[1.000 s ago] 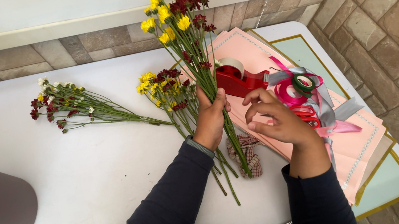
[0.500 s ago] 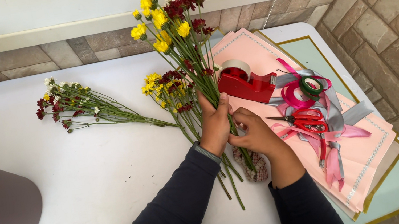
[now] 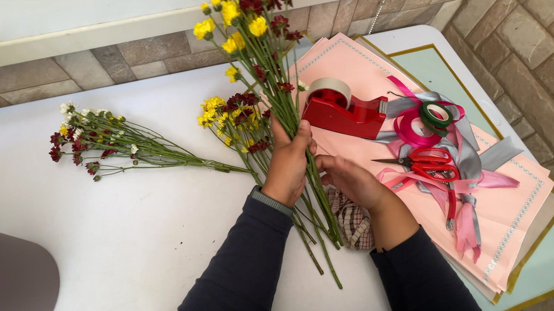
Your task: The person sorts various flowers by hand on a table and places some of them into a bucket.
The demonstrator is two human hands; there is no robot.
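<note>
On the white table (image 3: 65, 236), both hands (image 3: 320, 167) clasp a flower bunch (image 3: 257, 39) beside pink wrapping sheets (image 3: 518, 205).

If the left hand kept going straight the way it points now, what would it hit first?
Probably the red tape dispenser: the left hand, wrapped round the flower stems, points up and right toward it. Depth is unclear.

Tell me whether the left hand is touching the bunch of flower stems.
Touching. The head view shows the left hand wrapped around the bunch of flower stems, fingers closed on them with no gap.
</note>
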